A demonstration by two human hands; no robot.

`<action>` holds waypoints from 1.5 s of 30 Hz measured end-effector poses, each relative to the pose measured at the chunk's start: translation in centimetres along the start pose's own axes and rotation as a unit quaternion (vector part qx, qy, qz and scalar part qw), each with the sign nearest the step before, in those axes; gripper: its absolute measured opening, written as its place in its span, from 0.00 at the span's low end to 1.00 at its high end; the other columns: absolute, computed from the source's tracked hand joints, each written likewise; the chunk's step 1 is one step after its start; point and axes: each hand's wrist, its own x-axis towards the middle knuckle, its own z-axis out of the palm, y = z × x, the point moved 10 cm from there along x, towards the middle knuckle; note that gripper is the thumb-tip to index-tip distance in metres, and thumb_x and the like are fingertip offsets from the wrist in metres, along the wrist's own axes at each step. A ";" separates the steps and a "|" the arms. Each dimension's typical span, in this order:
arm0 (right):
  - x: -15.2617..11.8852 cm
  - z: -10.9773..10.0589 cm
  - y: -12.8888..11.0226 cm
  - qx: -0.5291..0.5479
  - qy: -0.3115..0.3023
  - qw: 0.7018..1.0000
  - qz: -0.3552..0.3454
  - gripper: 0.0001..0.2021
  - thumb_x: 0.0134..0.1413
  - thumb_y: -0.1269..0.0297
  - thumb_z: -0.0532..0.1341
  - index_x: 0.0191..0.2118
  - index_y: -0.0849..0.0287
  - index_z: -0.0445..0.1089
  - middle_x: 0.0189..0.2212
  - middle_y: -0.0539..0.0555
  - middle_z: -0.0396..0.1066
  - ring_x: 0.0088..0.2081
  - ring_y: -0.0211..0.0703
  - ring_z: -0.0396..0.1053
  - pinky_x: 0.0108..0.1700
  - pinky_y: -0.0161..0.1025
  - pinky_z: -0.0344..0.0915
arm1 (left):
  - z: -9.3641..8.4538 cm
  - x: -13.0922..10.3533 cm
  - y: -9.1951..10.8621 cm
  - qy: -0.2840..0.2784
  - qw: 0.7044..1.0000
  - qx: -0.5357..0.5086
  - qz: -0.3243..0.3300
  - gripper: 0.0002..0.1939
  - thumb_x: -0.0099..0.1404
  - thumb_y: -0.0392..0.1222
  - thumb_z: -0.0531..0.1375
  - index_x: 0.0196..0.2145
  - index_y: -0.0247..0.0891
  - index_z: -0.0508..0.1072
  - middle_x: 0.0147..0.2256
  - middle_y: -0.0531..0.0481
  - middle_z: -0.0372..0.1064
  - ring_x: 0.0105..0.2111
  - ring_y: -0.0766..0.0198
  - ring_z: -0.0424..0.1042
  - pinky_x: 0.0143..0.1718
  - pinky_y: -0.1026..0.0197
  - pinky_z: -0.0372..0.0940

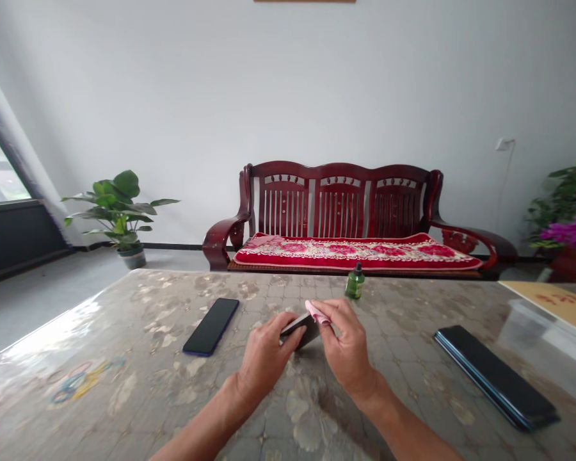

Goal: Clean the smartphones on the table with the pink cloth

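Note:
Above the middle of the table, my left hand grips a dark smartphone by its left end, thumb on the near face. The phone is tilted, its edge turned upward. My right hand pinches a small pink cloth against the phone's upper right edge. Fingers and cloth hide that end of the phone. A second phone, black with a blue edge, lies flat to the left of my hands. Beyond my right hand stands a small green bottle with a black cap.
On the right of the patterned tablecloth lies a stack of phones, beside a clear plastic box and a tan box. Colourful rubber bands lie at the left. Behind the table stands a wooden bench.

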 end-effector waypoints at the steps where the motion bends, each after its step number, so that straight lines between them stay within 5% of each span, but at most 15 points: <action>1: -0.1 0.2 -0.2 0.000 -0.003 1.000 -0.005 0.16 0.62 0.72 0.54 0.50 0.51 0.73 0.38 0.54 0.72 0.41 0.42 0.70 0.44 0.40 0.69 | -0.3 0.0 0.3 -0.007 1.000 0.017 0.006 0.06 0.68 0.43 0.56 0.39 0.43 0.72 0.34 0.55 0.76 0.34 0.65 0.75 0.35 0.67 0.64; 6: -0.7 1.5 -1.0 0.011 -0.038 0.999 -0.016 0.17 0.63 0.72 0.53 0.51 0.49 0.72 0.38 0.53 0.71 0.40 0.41 0.70 0.42 0.38 0.69 | -1.6 -0.6 1.2 -0.058 0.980 0.186 0.025 0.10 0.69 0.47 0.54 0.32 0.43 0.69 0.28 0.54 0.75 0.30 0.63 0.76 0.29 0.67 0.60; 11: -2.2 2.8 -1.9 -0.012 -0.092 0.993 -0.072 0.18 0.64 0.73 0.53 0.55 0.50 0.69 0.38 0.53 0.71 0.40 0.42 0.69 0.42 0.39 0.69 | -2.5 -2.6 0.6 -0.064 0.974 0.214 0.040 0.12 0.71 0.46 0.52 0.30 0.42 0.67 0.27 0.54 0.74 0.26 0.64 0.75 0.26 0.67 0.59; 19: -3.7 3.7 3.3 -0.125 -0.130 0.983 -0.044 0.12 0.65 0.69 0.53 0.41 0.54 0.74 0.31 0.53 0.69 0.35 0.42 0.67 0.37 0.38 0.66 | -3.6 -5.8 -1.9 -0.027 0.984 0.173 0.041 0.13 0.72 0.45 0.48 0.34 0.43 0.68 0.26 0.53 0.73 0.25 0.64 0.74 0.27 0.67 0.63; 24: -4.1 3.9 0.7 -0.107 -0.109 0.985 -0.081 0.15 0.65 0.72 0.53 0.49 0.52 0.72 0.34 0.54 0.70 0.37 0.43 0.67 0.39 0.40 0.67 | -2.8 -6.4 -2.6 -0.033 0.989 0.138 0.032 0.12 0.73 0.45 0.48 0.37 0.44 0.69 0.28 0.54 0.74 0.27 0.64 0.76 0.28 0.68 0.64; 29: -5.4 5.5 -3.3 -0.083 -0.167 0.969 -0.160 0.22 0.62 0.76 0.53 0.59 0.52 0.65 0.41 0.56 0.73 0.40 0.45 0.69 0.43 0.42 0.69 | -1.1 -7.1 -4.2 -0.076 0.991 0.107 0.000 0.09 0.71 0.42 0.49 0.40 0.45 0.69 0.31 0.55 0.76 0.31 0.65 0.77 0.32 0.69 0.65; 38: -3.6 3.0 3.2 -0.191 -0.107 0.971 -0.091 0.18 0.62 0.78 0.50 0.46 0.55 0.74 0.34 0.56 0.70 0.38 0.46 0.66 0.40 0.42 0.66 | -0.8 -7.2 -5.8 -0.090 0.988 0.123 -0.038 0.09 0.72 0.43 0.50 0.41 0.46 0.69 0.29 0.56 0.76 0.31 0.63 0.77 0.31 0.67 0.64; 45: -4.4 4.5 0.4 -0.134 -0.148 0.974 -0.112 0.17 0.61 0.76 0.54 0.50 0.53 0.72 0.37 0.55 0.72 0.40 0.45 0.67 0.43 0.41 0.66 | -0.7 -7.2 -6.6 -0.102 0.981 0.158 -0.050 0.11 0.72 0.47 0.50 0.42 0.45 0.71 0.33 0.52 0.76 0.35 0.61 0.76 0.34 0.65 0.63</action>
